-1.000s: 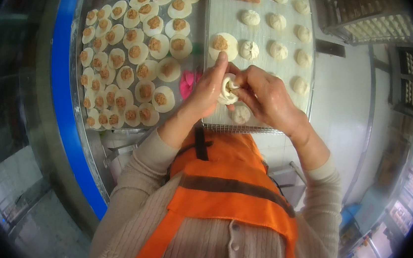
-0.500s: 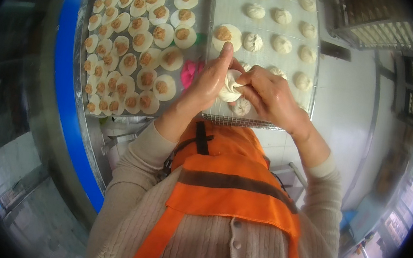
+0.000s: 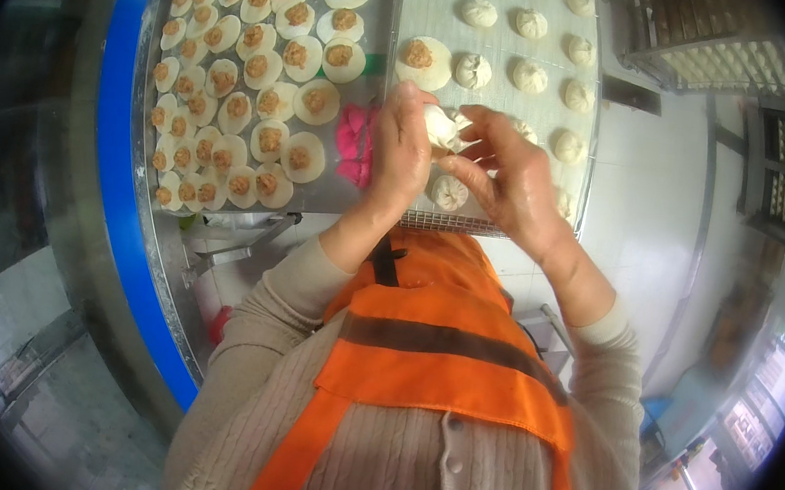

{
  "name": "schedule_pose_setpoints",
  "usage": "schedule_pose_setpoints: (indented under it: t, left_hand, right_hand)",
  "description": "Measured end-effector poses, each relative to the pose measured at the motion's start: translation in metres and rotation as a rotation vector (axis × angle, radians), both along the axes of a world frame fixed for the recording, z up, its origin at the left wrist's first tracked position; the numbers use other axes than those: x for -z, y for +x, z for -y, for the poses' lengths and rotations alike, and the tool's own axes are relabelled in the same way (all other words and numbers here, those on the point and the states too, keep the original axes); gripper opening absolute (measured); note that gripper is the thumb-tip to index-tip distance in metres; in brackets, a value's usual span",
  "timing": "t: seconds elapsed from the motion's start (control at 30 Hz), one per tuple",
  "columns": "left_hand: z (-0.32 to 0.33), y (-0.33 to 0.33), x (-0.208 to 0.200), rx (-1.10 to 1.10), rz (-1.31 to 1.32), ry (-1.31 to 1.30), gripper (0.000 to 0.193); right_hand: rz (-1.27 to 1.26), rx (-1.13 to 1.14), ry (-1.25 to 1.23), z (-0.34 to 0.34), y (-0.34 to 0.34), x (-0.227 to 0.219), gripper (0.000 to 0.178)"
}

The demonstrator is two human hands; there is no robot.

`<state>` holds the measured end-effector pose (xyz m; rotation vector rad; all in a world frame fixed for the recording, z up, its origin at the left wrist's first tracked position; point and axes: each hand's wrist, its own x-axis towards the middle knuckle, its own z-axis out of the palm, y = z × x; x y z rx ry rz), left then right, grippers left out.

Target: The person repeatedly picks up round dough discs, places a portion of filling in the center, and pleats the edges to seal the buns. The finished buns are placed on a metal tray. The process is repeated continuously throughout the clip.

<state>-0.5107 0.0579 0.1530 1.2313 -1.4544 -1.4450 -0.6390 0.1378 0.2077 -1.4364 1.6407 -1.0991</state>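
Note:
My left hand [image 3: 402,147] is closed around a white pleated bun [image 3: 440,129] above the tray. Beside that bun, my right hand [image 3: 511,167] has its thumb and fingers spread apart, with the index fingertip close to the pleats. I cannot tell whether it still touches the dough. A flat dough wrapper topped with brown filling [image 3: 418,54] lies on the tray just beyond my hands. Shaped buns [image 3: 473,70] stand in rows on the same lined tray [image 3: 444,9]. One more bun [image 3: 450,192] sits just below my hands, near the tray's front edge.
Many round wrappers with filling [image 3: 270,139] cover the metal table at left. A bright pink cloth-like item [image 3: 355,142] lies beside the tray. The tray rests on a wire rack [image 3: 451,222]. Racks of trays [image 3: 722,64] stand at far right. A blue strip [image 3: 117,162] edges the table.
My right hand's fingers have opened away from the bun's pleated top, which they were pinching. The bun stays in my left hand. The view has shifted slightly.

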Motion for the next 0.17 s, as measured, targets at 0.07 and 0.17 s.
schedule_pose_setpoints:
  t: [0.07, 0.17]
  left_hand:
    - [-0.004, 0.002, 0.002, 0.024, 0.012, -0.075, 0.048]
    - [-0.013, 0.004, 0.003, 0.006, 0.042, -0.096, 0.046]
  right_hand:
    - [-0.077, 0.024, -0.02, -0.003, 0.006, 0.006, 0.035]
    - [-0.154, 0.056, -0.128, -0.005, 0.012, 0.025, 0.037]
